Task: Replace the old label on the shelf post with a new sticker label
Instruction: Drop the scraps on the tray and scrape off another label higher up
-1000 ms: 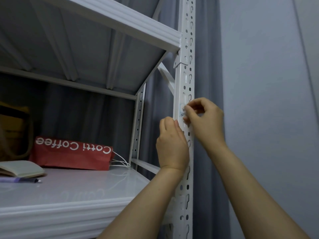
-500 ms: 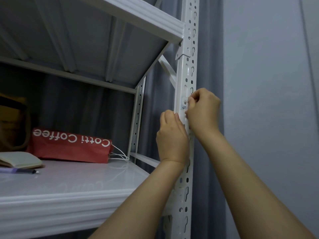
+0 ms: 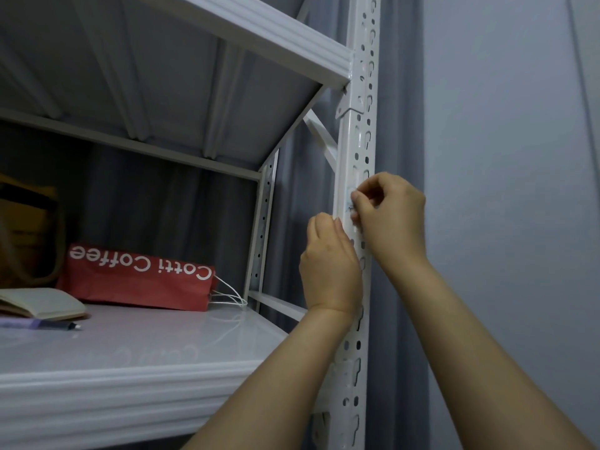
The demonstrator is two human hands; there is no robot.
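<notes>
You have two hands at one white post (image 3: pixel 357 141), in the right half of the frame. One small label (image 3: pixel 349 199) sits on the front face of the post, at middle height. Your right hand (image 3: pixel 393 219) has a closed grip: thumb and forefinger pinch the right edge of the label, and the other fingers are curled in. Your left hand (image 3: pixel 329 264) is just below and to the left, its fingers curled round the left edge of the post. The hands are near each other; I cannot tell if they touch.

Two shelves meet the post: the upper shelf (image 3: pixel 243 30) at the top, the lower shelf (image 3: pixel 162 352) at lower left. On the lower shelf lie one red bag (image 3: pixel 139 274), one notebook (image 3: pixel 39 303) and one pen (image 3: pixel 48 324), all well apart from your hands. Right of the post hangs a grey curtain (image 3: pixel 399 125), then comes the wall (image 3: pixel 503 157). The open room is between the shelves, left of the post.
</notes>
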